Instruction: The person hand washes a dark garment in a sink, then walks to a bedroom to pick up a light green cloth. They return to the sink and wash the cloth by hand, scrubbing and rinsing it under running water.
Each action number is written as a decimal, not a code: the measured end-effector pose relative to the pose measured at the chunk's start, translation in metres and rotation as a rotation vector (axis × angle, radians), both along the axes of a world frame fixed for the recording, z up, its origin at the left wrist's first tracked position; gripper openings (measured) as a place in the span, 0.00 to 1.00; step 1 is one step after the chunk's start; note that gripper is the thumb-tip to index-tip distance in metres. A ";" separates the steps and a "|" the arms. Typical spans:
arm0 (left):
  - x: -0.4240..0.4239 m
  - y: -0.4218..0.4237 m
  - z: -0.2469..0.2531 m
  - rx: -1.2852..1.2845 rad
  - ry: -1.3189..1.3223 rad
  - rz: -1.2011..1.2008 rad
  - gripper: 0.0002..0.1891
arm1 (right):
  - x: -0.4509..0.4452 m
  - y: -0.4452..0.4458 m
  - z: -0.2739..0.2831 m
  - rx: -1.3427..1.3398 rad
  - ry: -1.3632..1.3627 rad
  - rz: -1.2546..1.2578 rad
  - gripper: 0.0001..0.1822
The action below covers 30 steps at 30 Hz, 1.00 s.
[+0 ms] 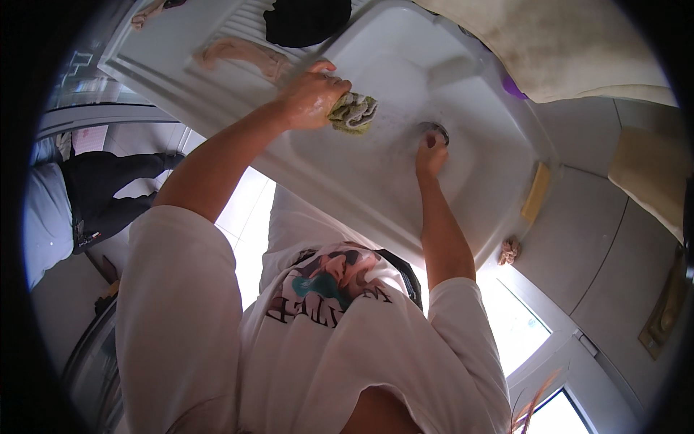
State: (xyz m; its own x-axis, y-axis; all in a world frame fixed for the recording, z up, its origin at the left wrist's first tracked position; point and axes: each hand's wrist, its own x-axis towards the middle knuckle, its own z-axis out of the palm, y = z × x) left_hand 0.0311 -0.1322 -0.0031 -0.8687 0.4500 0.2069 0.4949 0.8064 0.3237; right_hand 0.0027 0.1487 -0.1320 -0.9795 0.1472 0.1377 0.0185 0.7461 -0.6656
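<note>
A wet, bunched green and grey striped cloth (353, 113) is gripped in my left hand (315, 97), above the left part of a white laundry sink (347, 179). Down at the sink's drain (435, 130) is my right hand (432, 154), its fingers bent at the metal ring; whether they hold anything cannot be made out. A beige, stocking-like cloth (238, 51) lies on the ribbed washboard to the left, behind my left hand. Beside it is a black cloth (308, 21) near the sink's far left rim.
A yellow bar (535, 191) rests on the right rim, with a crumpled brown cloth (509, 250) near the corner. Pale fabric (585, 43) hangs over the far right side. Another person (92, 190) in dark trousers stands at the left.
</note>
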 end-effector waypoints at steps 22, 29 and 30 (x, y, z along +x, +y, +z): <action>-0.001 0.003 0.006 -0.161 -0.017 0.041 0.13 | -0.005 0.018 -0.003 -0.021 0.011 -0.165 0.11; -0.002 0.004 0.006 -0.149 -0.020 0.044 0.14 | -0.006 0.017 -0.002 -0.051 0.011 -0.189 0.11; -0.003 0.004 0.007 -0.138 -0.027 0.051 0.14 | -0.006 0.017 0.000 -0.049 0.005 -0.193 0.11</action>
